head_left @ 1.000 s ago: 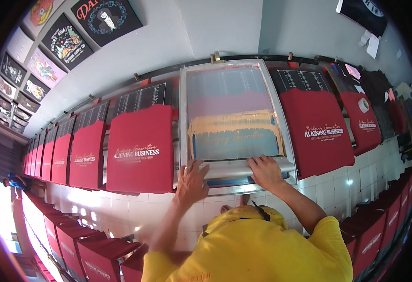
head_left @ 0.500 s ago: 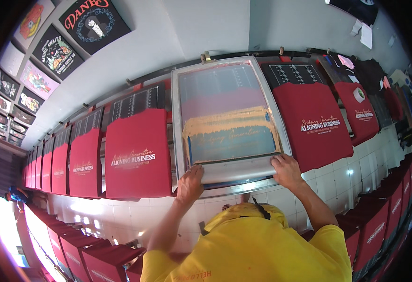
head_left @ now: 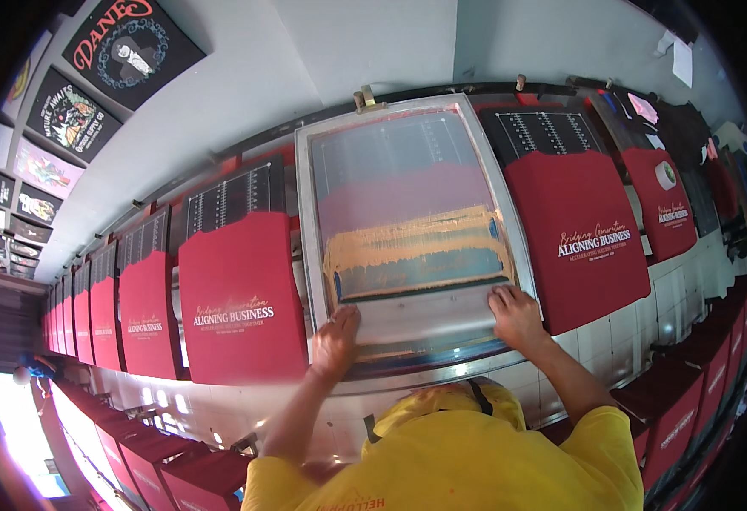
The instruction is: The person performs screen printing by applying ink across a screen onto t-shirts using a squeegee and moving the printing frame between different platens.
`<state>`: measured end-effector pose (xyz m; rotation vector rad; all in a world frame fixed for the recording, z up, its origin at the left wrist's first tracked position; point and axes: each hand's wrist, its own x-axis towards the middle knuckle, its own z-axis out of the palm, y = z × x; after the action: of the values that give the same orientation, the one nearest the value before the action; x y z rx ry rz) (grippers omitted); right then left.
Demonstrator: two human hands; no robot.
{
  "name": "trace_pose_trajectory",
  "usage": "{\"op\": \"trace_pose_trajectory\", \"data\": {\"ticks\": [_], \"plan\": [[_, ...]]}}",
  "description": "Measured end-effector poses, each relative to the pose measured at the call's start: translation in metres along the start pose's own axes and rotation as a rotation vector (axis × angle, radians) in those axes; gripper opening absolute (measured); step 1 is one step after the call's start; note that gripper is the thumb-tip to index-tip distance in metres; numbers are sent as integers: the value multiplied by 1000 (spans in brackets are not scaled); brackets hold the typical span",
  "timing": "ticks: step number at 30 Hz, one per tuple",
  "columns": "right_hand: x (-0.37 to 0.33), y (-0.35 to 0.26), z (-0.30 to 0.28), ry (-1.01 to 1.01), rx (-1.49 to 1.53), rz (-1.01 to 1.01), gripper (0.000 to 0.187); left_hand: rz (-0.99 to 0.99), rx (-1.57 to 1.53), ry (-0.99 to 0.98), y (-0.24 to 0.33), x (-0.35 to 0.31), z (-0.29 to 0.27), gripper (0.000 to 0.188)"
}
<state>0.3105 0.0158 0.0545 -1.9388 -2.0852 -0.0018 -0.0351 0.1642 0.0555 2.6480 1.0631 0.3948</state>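
Both my hands grip a wide silver metal squeegee [head_left: 429, 317] laid across a printing screen. My left hand [head_left: 336, 342] is closed round its left end, my right hand [head_left: 520, 318] round its right end. Its dark blade edge rests on the mesh. Beyond the blade, a band of tan-gold ink [head_left: 416, 232] crosses the mesh, with thinner smears nearer the squeegee. The screen's pale metal frame [head_left: 307, 196] lies over a black platen and a red shirt, both seen dimly through the mesh. Faint script shows just beyond the blade.
Red printed shirts lie on platens to the left [head_left: 233, 285] and right [head_left: 578, 247] of the screen. A small white container [head_left: 665, 175] sits on the farther right shirt. A rail [head_left: 246, 145] runs along the grey wall. More red shirts [head_left: 680, 409] hang behind me.
The squeegee has slid a little away from me up the mesh, baring more of the near strip. The script is closer to the blade. My view has shifted slightly.
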Motion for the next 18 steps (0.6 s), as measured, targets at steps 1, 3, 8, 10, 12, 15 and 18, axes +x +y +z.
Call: {"op": "trace_pose_trajectory", "data": {"ticks": [1, 3, 8, 10, 12, 15, 18], "plan": [[15, 5, 0, -13, -23, 16, 26, -14, 5, -22, -6, 15, -2, 46], [46, 18, 2, -57, -58, 36, 22, 31, -9, 19, -18, 51, -8, 34], [101, 42, -3, -67, -64, 30, 13, 0, 48, -77, -39, 100, -18, 33], [105, 45, -8, -73, -30, 20, 10, -44, 63, -128, -37, 109, -23, 33], [96, 38, -14, -94, -28, 11, 11, -86, 63, -128, -28, 96, -31, 33], [69, 23, -34, -63, -31, 24, 15, -4, 15, -31, -17, 63, -34, 35], [7, -4, -36, -18, -6, 37, 21, 40, -40, -17, 10, 8, -34, 34]]}}
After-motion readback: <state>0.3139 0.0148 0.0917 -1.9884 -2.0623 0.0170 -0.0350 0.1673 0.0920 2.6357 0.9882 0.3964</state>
